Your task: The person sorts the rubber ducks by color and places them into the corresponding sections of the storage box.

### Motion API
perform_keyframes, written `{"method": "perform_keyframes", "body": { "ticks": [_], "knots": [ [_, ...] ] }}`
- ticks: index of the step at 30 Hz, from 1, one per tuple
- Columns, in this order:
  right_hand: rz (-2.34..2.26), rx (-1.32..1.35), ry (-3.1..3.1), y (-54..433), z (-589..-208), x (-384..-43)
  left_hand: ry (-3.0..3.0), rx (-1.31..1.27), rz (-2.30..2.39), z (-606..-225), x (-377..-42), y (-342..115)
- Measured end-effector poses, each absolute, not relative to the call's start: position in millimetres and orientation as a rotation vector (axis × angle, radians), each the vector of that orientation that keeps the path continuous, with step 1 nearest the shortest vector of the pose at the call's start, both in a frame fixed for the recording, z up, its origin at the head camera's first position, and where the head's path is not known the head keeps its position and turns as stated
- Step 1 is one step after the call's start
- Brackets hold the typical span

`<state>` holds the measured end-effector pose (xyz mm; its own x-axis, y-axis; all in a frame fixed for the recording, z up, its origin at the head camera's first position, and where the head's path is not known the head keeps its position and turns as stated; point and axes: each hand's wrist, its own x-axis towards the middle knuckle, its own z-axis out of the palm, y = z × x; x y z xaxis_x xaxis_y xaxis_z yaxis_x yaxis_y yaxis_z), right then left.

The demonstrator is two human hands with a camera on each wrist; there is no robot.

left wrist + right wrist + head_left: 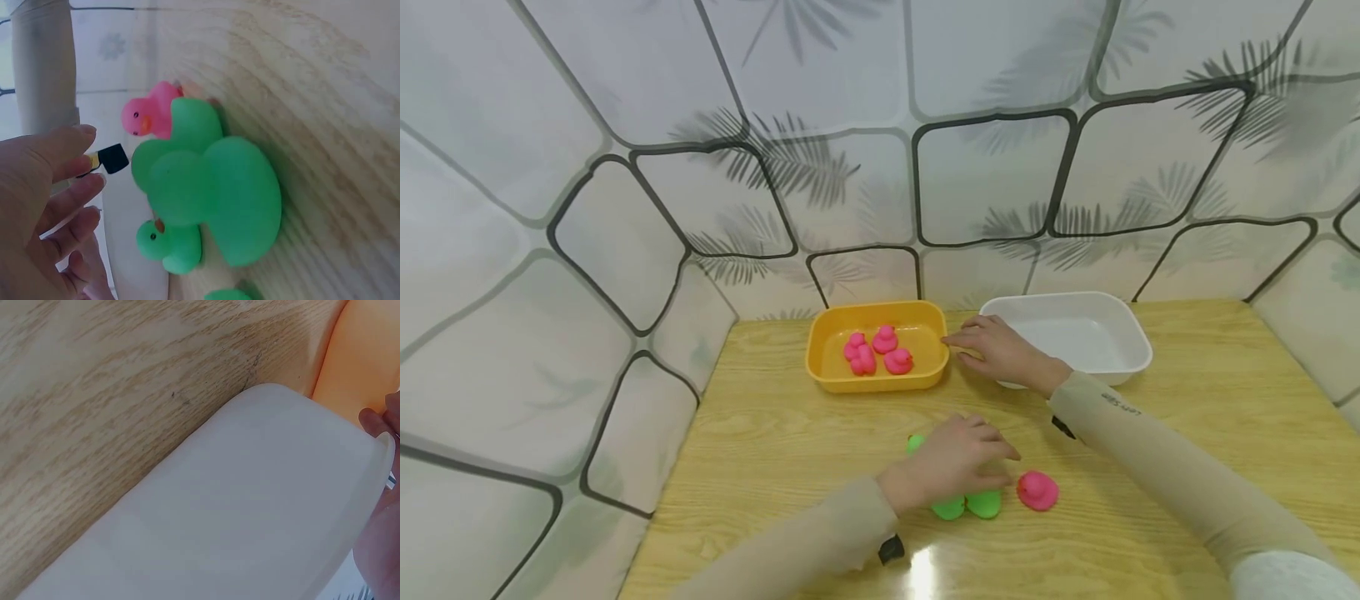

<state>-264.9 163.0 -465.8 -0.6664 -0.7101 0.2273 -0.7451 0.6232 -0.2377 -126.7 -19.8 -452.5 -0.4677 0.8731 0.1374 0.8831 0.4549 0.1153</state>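
Note:
My left hand [955, 463] hovers over several green rubber ducks [982, 503], partly hiding them. In the left wrist view its loosely bent fingers are apart from the green ducks [244, 200]. A pink rubber duck [1038, 491] sits on the table just right of that hand. My right hand [1009, 357] reaches across the left end of a white tray [1101, 367], its fingertips at the right rim of a yellow-orange tray [877, 385]. Whether they touch that rim I cannot tell. Several pink ducks [898, 361] lie inside the yellow-orange tray.
Both trays stand side by side at the back of the wooden table [760, 467], against a patterned wall covering [865, 192]. Dark clips [891, 550] show at the sleeves near each wrist.

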Motion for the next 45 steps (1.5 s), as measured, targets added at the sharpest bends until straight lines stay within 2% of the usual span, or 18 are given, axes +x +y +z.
{"method": "perform_keyframes", "body": {
  "ticks": [23,45],
  "knots": [
    [0.485,1.211,-2.742,163.0,-464.3,-263.4,-2.753,-1.6,-0.116,-473.7,-109.4,19.3],
    [0.488,1.22,-2.737,162.9,-464.3,-263.6,-2.74,-1.551,-0.163,-453.3,-112.3,2.2]
  ]
}}
